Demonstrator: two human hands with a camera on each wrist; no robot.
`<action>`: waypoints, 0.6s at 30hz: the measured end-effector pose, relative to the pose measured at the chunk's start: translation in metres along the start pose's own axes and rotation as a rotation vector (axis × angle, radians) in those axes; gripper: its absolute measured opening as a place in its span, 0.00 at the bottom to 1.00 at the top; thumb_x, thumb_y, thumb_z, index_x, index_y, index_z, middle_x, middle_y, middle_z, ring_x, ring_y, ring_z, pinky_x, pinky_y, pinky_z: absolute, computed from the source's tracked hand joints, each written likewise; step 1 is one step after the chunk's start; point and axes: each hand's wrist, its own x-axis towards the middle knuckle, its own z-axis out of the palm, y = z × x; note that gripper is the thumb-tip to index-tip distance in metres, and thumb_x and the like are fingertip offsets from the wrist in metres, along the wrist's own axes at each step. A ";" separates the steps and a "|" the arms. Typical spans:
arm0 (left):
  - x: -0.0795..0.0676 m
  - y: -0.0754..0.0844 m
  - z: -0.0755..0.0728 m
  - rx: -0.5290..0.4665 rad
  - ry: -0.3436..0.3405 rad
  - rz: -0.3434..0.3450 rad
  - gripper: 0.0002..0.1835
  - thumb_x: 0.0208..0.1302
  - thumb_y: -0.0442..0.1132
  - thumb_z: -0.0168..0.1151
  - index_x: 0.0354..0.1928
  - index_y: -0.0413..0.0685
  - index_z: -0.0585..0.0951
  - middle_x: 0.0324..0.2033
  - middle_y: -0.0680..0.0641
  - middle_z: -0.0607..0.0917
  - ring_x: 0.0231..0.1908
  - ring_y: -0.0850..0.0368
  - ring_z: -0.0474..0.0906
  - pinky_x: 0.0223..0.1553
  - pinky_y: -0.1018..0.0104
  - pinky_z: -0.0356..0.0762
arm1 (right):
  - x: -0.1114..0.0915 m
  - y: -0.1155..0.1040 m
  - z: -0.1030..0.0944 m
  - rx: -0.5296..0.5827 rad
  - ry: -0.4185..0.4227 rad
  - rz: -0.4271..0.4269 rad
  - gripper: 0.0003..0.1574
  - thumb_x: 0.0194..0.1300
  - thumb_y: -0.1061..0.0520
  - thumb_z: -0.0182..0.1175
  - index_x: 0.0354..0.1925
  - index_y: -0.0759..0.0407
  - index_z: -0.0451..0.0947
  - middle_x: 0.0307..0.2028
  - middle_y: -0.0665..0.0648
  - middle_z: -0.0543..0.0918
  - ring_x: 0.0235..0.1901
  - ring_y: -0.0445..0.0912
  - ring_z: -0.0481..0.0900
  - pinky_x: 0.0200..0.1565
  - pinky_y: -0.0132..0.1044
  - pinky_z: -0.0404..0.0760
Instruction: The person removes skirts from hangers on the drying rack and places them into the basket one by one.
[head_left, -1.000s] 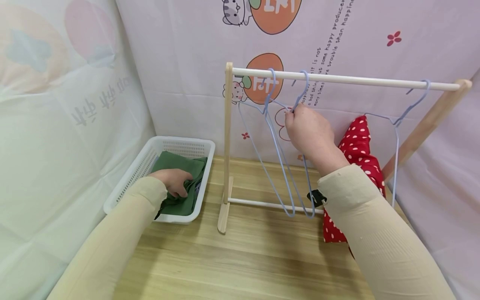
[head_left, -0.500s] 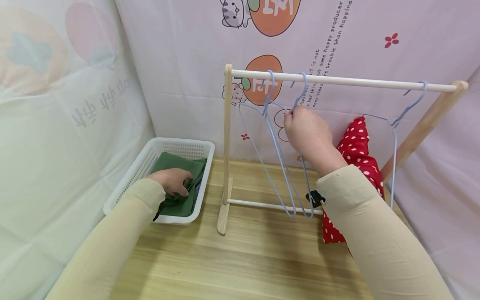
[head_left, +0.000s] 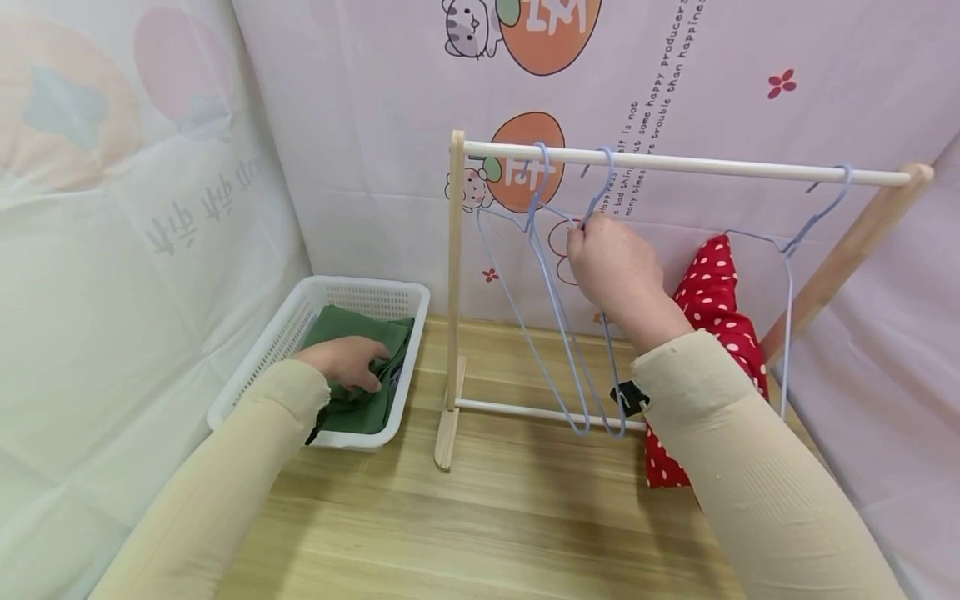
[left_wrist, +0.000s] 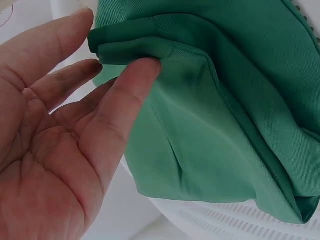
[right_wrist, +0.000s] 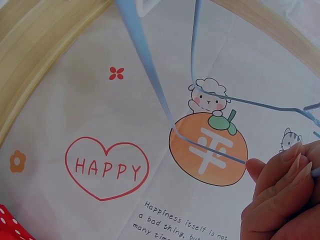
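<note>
In the head view my left hand [head_left: 347, 362] is over the green cloth [head_left: 352, 325] in a white basket. In the left wrist view, fingertips touch a raised fold of the cloth [left_wrist: 200, 150]; thumb and fingers stand apart. My right hand [head_left: 617, 265] grips a blue clothes hanger [head_left: 609, 350] just below its hook, which sits over the rail. The right wrist view shows curled fingers [right_wrist: 280, 200] at the hanger's neck and its thin wire running off. A second blue hanger [head_left: 561, 317] hangs to the left of it.
The basket [head_left: 422, 287] stands left of a wooden rack with a white rail [head_left: 697, 165]. At the right end hangs another blue hanger [head_left: 787, 333], beside a red polka-dot cloth [head_left: 712, 292]. Printed fabric walls surround the wooden surface [head_left: 480, 533].
Both hands keep nearly the same place and hold. The head view has shifted only slightly.
</note>
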 end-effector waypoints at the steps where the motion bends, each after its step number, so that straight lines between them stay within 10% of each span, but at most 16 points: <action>1: 0.000 0.000 0.000 0.010 0.006 0.007 0.34 0.63 0.38 0.64 0.69 0.38 0.64 0.65 0.37 0.69 0.39 0.53 0.82 0.43 0.59 0.79 | 0.000 0.000 0.000 0.003 -0.004 0.001 0.25 0.75 0.45 0.35 0.38 0.61 0.70 0.36 0.64 0.78 0.33 0.57 0.77 0.30 0.49 0.74; 8: -0.006 0.007 -0.006 0.119 0.134 0.081 0.32 0.65 0.44 0.63 0.68 0.39 0.67 0.64 0.39 0.72 0.63 0.42 0.68 0.60 0.46 0.67 | 0.000 -0.002 0.000 0.007 -0.013 0.001 0.24 0.75 0.45 0.35 0.38 0.61 0.70 0.36 0.64 0.78 0.32 0.57 0.78 0.30 0.48 0.75; 18: -0.014 0.016 -0.023 0.034 0.370 0.198 0.33 0.66 0.45 0.60 0.69 0.39 0.65 0.60 0.36 0.75 0.59 0.39 0.72 0.59 0.45 0.68 | 0.001 -0.004 0.000 0.006 -0.016 0.001 0.26 0.75 0.45 0.34 0.39 0.61 0.71 0.40 0.65 0.79 0.36 0.58 0.78 0.34 0.53 0.75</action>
